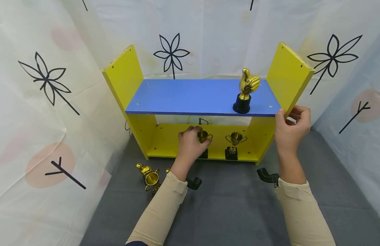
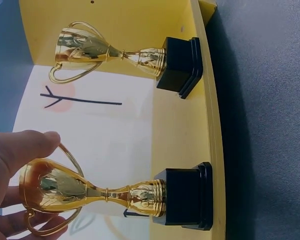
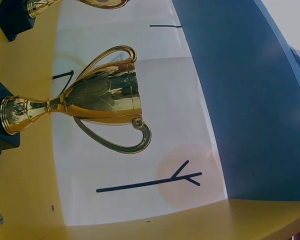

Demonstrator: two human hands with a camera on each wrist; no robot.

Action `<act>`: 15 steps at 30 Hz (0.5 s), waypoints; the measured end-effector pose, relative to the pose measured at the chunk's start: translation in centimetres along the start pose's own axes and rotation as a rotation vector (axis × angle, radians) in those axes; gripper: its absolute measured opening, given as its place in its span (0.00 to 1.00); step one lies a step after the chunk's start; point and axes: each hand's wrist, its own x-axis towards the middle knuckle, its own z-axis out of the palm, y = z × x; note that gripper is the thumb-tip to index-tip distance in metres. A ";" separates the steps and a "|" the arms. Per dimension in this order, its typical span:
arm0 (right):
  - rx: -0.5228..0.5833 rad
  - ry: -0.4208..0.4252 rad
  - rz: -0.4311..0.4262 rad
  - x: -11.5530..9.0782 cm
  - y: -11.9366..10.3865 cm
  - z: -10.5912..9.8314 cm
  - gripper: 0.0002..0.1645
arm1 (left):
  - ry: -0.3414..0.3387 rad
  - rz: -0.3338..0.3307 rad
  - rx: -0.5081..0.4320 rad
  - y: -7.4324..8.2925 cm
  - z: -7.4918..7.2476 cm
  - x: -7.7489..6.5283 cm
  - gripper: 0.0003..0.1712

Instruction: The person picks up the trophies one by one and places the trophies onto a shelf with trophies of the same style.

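My left hand (image 1: 190,145) holds a gold trophy cup (image 2: 60,185) by its two handles, thumb on one side and fingers on the other. The cup's black base stands upright on the lower yellow shelf, near its front edge. Beside it, to the right, is a second gold trophy cup (image 1: 235,138) on the same shelf. With my right hand (image 1: 293,128) I grip the edge of the shelf unit's yellow right side panel (image 1: 289,77), just below the blue shelf (image 1: 190,95). On that blue shelf stands a gold thumbs-up trophy (image 1: 246,89) with a black round base.
Several more gold trophies (image 1: 151,179) are on the grey surface (image 1: 227,205), left of the shelf unit and partly behind my left forearm. A white cloth (image 1: 224,41) with black flower drawings hangs behind the unit.
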 end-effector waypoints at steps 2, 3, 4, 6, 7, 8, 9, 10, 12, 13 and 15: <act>-0.002 -0.005 0.002 -0.1 -0.1 0.1 0.09 | 0.006 0.002 0.006 -0.1 0.0 0.0 0.32; -0.005 -0.007 0.002 -0.2 -0.2 0.1 0.09 | 0.008 0.002 0.014 -0.1 0.0 -0.1 0.33; -0.006 -0.009 0.002 -0.2 -0.3 0.1 0.09 | 0.009 0.002 0.024 -0.2 0.0 -0.1 0.33; -0.004 -0.010 0.004 -0.4 -0.7 0.2 0.08 | 0.010 0.000 0.039 -0.3 -0.1 -0.1 0.35; -0.002 -0.009 0.005 -0.5 -0.9 0.2 0.08 | 0.009 -0.001 0.046 -0.4 -0.2 -0.2 0.36; -0.001 -0.007 0.005 -0.5 -1.1 0.2 0.08 | 0.007 -0.002 0.050 -0.5 -0.2 -0.2 0.36; 0.000 -0.005 0.005 -0.6 -1.4 0.2 0.08 | 0.004 -0.003 0.050 -0.5 -0.3 -0.2 0.37; 0.003 -0.004 0.006 -0.7 -1.6 0.3 0.08 | 0.001 -0.003 0.049 -0.6 -0.4 -0.2 0.38; 0.005 -0.003 0.006 -0.8 -2.0 0.3 0.07 | -0.006 -0.006 0.047 -0.6 -0.6 -0.2 0.39; 0.005 -0.005 0.006 -0.8 -2.2 0.3 0.07 | -0.009 -0.008 0.047 -0.7 -0.7 -0.3 0.39; 0.008 -0.008 0.005 -0.9 -2.4 0.3 0.07 | -0.018 -0.013 0.044 -0.8 -1.0 -0.3 0.40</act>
